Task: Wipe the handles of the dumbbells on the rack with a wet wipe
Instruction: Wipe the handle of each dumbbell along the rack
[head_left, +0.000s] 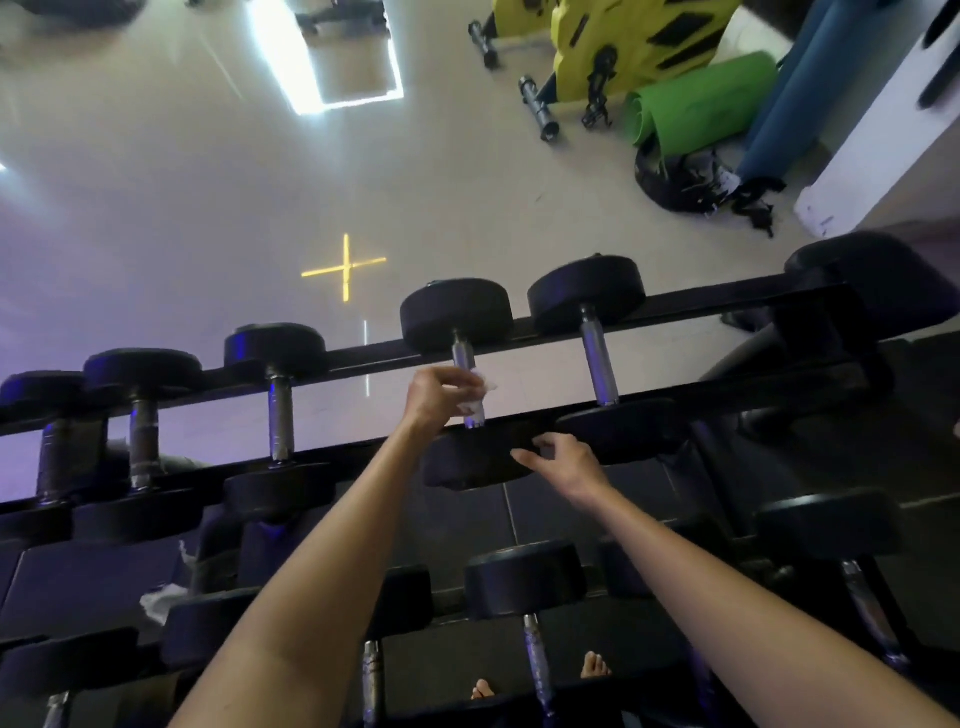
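While my left hand (441, 397) pinches the wet wipe (490, 385) round the centre-frame dumbbell handle (460, 351), whose axis runs up-frame away from me, my right hand (563, 462) hangs loosely curled, empty, just below-right, nearer the next handle (597, 358).

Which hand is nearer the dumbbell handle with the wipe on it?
Left. The left hand grips that handle through the wet wipe; the right hand is lower, by the near head.
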